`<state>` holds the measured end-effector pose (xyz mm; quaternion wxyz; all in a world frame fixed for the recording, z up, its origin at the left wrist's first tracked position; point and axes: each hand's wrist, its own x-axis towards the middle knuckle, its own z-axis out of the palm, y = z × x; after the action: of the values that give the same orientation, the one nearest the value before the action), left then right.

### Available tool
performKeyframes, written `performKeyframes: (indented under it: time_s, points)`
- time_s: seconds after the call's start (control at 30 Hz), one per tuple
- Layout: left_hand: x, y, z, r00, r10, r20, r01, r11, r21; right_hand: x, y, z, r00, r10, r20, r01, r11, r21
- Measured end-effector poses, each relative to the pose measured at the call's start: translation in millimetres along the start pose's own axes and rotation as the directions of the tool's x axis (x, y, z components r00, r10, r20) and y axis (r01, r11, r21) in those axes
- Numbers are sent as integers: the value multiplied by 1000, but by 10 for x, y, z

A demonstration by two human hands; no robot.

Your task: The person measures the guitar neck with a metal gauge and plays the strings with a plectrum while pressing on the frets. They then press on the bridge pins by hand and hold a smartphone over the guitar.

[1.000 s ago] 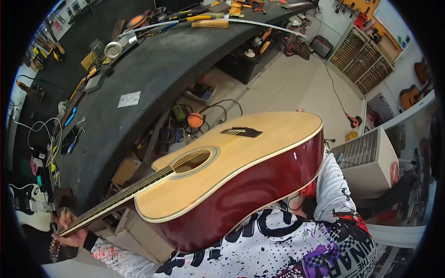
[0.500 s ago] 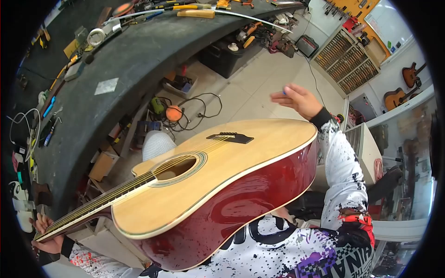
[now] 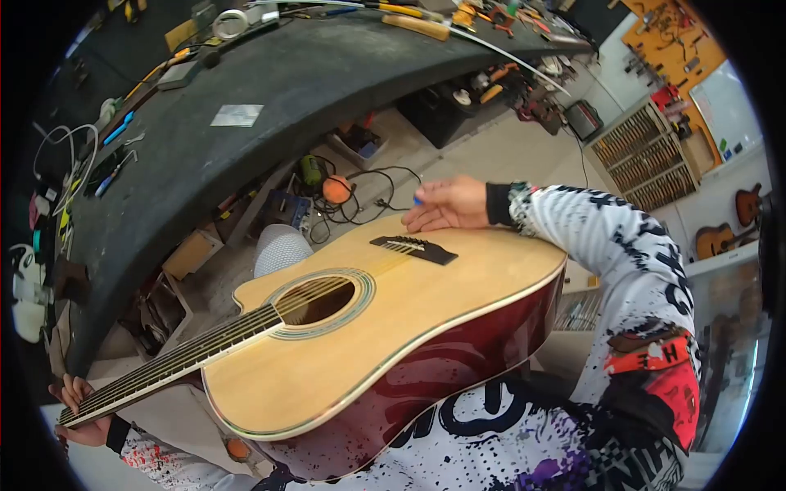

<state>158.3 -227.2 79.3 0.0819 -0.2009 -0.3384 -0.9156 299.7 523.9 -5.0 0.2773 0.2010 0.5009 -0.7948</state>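
An acoustic guitar (image 3: 442, 303) with a pale top and glossy red sides lies across my lap, its neck reaching to the lower left. My left hand (image 3: 80, 407) is wrapped round the far end of the neck, fingers on the strings. Above the dark bridge (image 3: 414, 250), at the upper edge of the body, is my right hand (image 3: 452, 204). A small blue pick (image 3: 417, 200) shows between its thumb and fingers, the other fingers loosely curled. The round sound hole (image 3: 319, 300) lies below and left of that hand.
A dark curved workbench (image 3: 303, 82) with tools runs across the upper left. Beneath it are a black bin (image 3: 434, 114), a coiled cable (image 3: 381, 192) and an orange disc (image 3: 336, 189). Drawers (image 3: 643, 155) and hanging guitars (image 3: 714, 241) stand at the right.
My right hand has moved left and down, from beyond the body's right end to above the bridge. The view has shifted, so the bench appears farther right. My left hand stays on the neck.
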Motion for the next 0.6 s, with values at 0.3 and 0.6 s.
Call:
performKeyframes:
  time_s: [0.3, 0.6]
  points:
    - [-22, 86, 476, 985, 56, 161, -71, 994, 87, 1075, 584, -1647, 604, -281, -746, -485, 613, -624]
    - [434, -191, 718, 961, -33, 275, 37, 999, -8, 780, 351, -1847, 442, -632, -637, -158, 644, -749]
